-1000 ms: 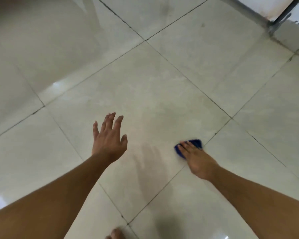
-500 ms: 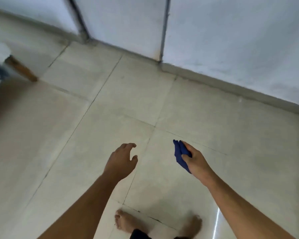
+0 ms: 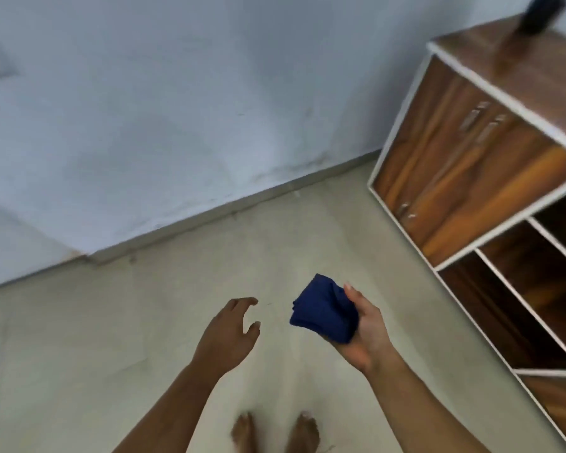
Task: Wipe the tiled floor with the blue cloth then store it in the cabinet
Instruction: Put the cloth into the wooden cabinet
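My right hand holds the bunched blue cloth in its palm, raised above the tiled floor. To the left of it my left hand hangs free with fingers apart and slightly curled, holding nothing. The wooden cabinet stands at the right, with closed doors above and open dark shelves below, to the right of the cloth.
A pale blue wall with a grey skirting runs across the back. My bare feet stand on the floor at the bottom. A dark object sits on the cabinet's top.
The cloth has come off the floor in my right hand. The view swung up and to the right, bringing the wall and the cabinet into sight.
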